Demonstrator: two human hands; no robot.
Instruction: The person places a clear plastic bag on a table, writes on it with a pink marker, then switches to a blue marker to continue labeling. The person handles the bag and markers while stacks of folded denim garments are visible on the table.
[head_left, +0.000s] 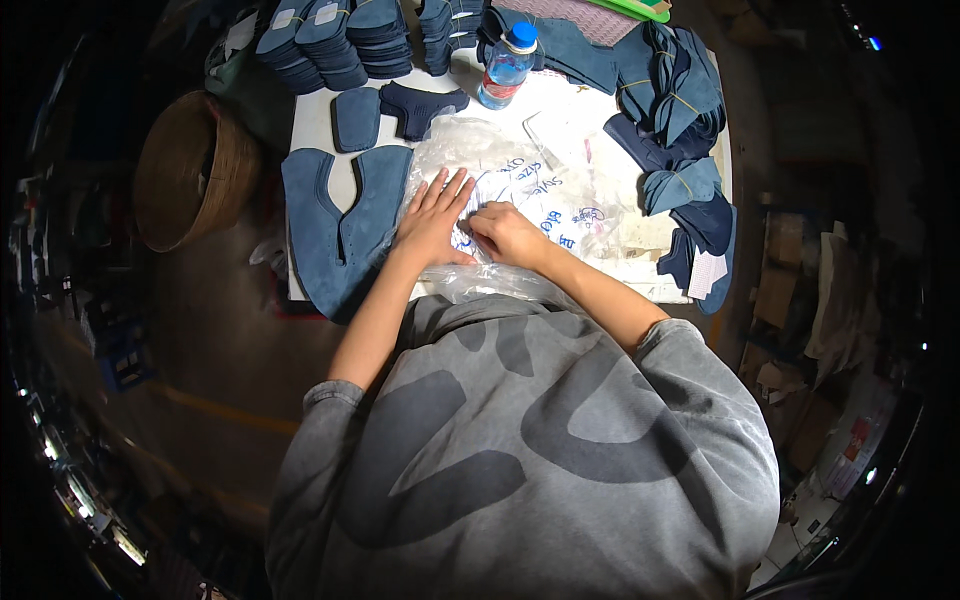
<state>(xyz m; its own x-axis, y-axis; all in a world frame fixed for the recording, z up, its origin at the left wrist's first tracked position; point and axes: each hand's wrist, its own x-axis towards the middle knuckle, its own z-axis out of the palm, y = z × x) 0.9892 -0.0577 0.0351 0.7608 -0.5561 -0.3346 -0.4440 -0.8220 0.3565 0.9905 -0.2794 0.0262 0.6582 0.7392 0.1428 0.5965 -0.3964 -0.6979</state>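
Note:
A clear plastic bag [455,145] with blue handwriting lies on the white table [640,275] in front of me. My left hand [436,218] presses flat on the bag, fingers spread. Beside it, my right hand [507,236] is closed with its knuckles up and rests low over the writing; whatever its fingers hold is hidden. Left of my left hand lies a V-shaped blue suede-like cut piece [312,225], partly under the bag's edge. Just beyond it are a small rounded blue piece [356,120] and a darker blue piece [420,104].
A bottle [503,75] with a blue cap stands beyond the bag. Stacks of blue cut pieces [328,45] line the far left edge. Tied bundles [685,95] lie along the right side. A woven basket [180,175] stands left of the table; a green tray [640,10] is at the back.

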